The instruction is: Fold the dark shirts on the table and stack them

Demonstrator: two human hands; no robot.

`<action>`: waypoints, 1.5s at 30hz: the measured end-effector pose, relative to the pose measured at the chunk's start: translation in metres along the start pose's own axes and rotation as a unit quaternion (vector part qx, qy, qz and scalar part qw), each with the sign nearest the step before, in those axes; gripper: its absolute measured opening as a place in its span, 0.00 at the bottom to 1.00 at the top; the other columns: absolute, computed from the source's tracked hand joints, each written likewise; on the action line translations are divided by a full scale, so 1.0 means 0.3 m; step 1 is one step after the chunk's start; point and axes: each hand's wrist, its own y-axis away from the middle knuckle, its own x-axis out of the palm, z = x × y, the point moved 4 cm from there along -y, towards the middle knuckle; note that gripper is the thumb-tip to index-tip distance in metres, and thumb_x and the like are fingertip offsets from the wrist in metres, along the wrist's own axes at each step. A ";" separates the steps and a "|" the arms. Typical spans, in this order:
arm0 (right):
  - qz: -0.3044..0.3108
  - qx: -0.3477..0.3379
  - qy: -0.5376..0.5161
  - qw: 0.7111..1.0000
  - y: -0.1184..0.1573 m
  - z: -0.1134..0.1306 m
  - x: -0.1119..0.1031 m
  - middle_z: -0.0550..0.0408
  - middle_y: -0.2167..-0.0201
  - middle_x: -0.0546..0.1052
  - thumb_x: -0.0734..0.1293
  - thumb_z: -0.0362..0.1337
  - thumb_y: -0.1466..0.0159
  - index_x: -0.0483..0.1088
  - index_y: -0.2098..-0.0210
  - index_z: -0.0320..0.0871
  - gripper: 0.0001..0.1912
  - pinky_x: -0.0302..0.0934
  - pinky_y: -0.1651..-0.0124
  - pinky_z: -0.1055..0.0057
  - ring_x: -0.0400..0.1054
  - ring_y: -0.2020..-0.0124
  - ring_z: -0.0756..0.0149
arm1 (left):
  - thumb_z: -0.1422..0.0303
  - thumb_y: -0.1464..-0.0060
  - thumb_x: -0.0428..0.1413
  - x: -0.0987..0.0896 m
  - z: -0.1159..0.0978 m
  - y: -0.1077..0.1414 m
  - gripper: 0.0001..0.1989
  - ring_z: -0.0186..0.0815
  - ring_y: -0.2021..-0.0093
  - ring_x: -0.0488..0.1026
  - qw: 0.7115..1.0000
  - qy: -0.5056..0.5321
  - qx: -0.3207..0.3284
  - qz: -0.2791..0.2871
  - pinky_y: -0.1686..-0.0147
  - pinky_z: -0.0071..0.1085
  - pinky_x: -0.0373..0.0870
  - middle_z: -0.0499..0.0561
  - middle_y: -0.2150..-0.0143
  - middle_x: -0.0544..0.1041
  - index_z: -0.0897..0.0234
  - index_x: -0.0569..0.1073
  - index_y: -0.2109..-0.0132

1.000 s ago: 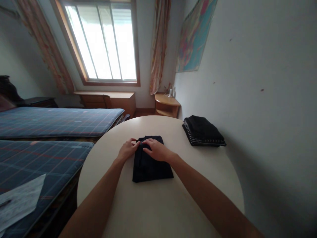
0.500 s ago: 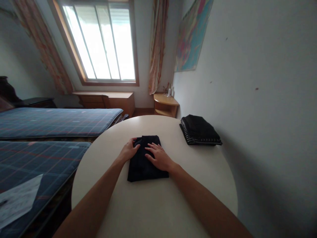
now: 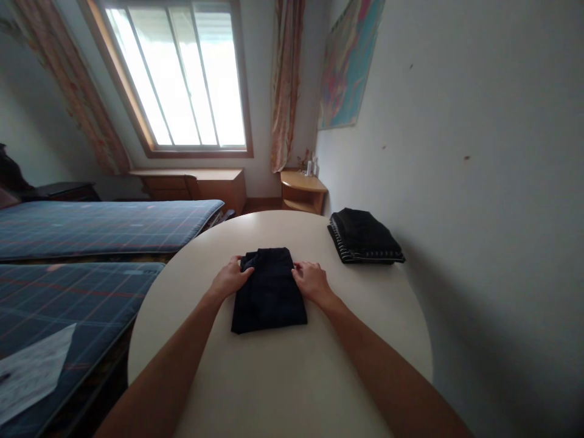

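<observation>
A folded dark navy garment [image 3: 271, 292] lies flat on a round cream table [image 3: 274, 383], its exact kind hidden by the folding. At its upper left edge, my left hand [image 3: 229, 278] has the thumb on top of the cloth and the other fingers round the side, pinching it. My right hand [image 3: 312, 281] is at the opposite edge with thumb and fingers curled against the cloth; its fingertips are partly hidden. Further back on the right sits a stack of folded black clothes [image 3: 365, 234], some layers showing white stripes, apart from both hands.
A white wall [image 3: 479, 243] runs close along the table's right side. To the left are beds with blue plaid mattresses [image 3: 91, 292], one with a printed paper sheet [image 3: 36, 371] on it. Beyond the table stand a corner shelf [image 3: 303, 182] and a desk [image 3: 219, 179] under the window.
My right hand has moved from the top of the garment to its right edge. My left hand stays at the left edge. The view has shifted slightly.
</observation>
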 end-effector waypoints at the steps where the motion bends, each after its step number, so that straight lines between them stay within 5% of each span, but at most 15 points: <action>1: 0.004 0.004 0.005 1.000 0.002 0.001 0.000 0.50 0.47 0.77 0.60 0.44 0.31 0.74 0.47 0.46 0.19 0.58 0.43 0.61 0.66 0.44 0.54 | 0.59 0.46 0.61 0.002 -0.004 0.002 0.26 0.45 0.58 0.79 1.000 0.000 0.004 0.002 0.62 0.32 0.70 0.55 0.62 0.82 0.64 0.69 0.43; 14: 0.028 0.043 0.036 0.998 0.012 0.016 0.002 0.46 0.54 0.80 0.59 0.48 0.31 0.78 0.51 0.47 0.20 0.57 0.46 0.58 0.68 0.46 0.52 | 0.66 0.44 0.59 -0.009 -0.015 0.009 0.27 0.45 0.55 0.77 0.999 -0.037 0.015 0.003 0.59 0.34 0.68 0.60 0.56 0.79 0.67 0.65 0.39; 23: 0.016 0.064 -0.002 0.998 0.014 0.031 0.010 0.45 0.54 0.79 0.60 0.49 0.32 0.75 0.54 0.43 0.19 0.57 0.46 0.56 0.68 0.46 0.51 | 0.68 0.45 0.60 -0.015 -0.020 0.004 0.25 0.41 0.62 0.77 0.999 0.022 0.026 -0.008 0.62 0.31 0.68 0.52 0.65 0.79 0.65 0.67 0.41; 32: 0.023 0.082 -0.092 0.992 -0.010 -0.059 -0.041 0.49 0.58 0.79 0.62 0.42 0.32 0.61 0.45 0.42 0.18 0.61 0.54 0.65 0.74 0.57 0.60 | 0.65 0.41 0.57 0.079 -0.073 0.011 0.27 0.38 0.62 0.78 0.989 0.138 0.050 0.002 0.62 0.32 0.74 0.54 0.60 0.79 0.67 0.62 0.37; 35: 0.011 0.074 -0.041 0.996 -0.003 -0.075 -0.056 0.45 0.53 0.77 0.62 0.40 0.33 0.62 0.42 0.42 0.20 0.62 0.51 0.63 0.72 0.52 0.56 | 0.68 0.43 0.58 0.087 -0.111 0.043 0.30 0.44 0.50 0.76 0.989 0.100 0.092 -0.062 0.50 0.40 0.73 0.60 0.50 0.76 0.68 0.60 0.35; 38: -0.036 0.009 -0.001 0.999 0.005 -0.044 -0.060 0.43 0.40 0.69 0.62 0.41 0.32 0.66 0.40 0.43 0.22 0.58 0.42 0.60 0.65 0.41 0.54 | 0.66 0.40 0.54 0.085 -0.170 0.093 0.28 0.48 0.33 0.60 0.972 0.014 0.196 -0.128 0.35 0.45 0.59 0.62 0.33 0.62 0.64 0.61 0.34; 41: -0.019 -0.084 0.003 0.996 0.018 0.007 -0.029 0.47 0.32 0.60 0.59 0.47 0.30 0.63 0.36 0.44 0.26 0.49 0.34 0.57 0.51 0.31 0.54 | 0.61 0.36 0.50 0.127 -0.207 0.129 0.26 0.47 0.27 0.45 0.962 -0.033 0.264 -0.056 0.31 0.46 0.49 0.55 0.27 0.52 0.60 0.62 0.33; 45: 0.077 -0.107 0.021 0.991 0.041 0.035 0.027 0.48 0.29 0.54 0.55 0.51 0.28 0.58 0.32 0.46 0.30 0.41 0.30 0.50 0.39 0.27 0.50 | 0.56 0.34 0.46 0.188 -0.197 0.143 0.27 0.50 0.26 0.42 0.971 -0.067 0.225 0.051 0.31 0.50 0.47 0.53 0.26 0.51 0.58 0.61 0.31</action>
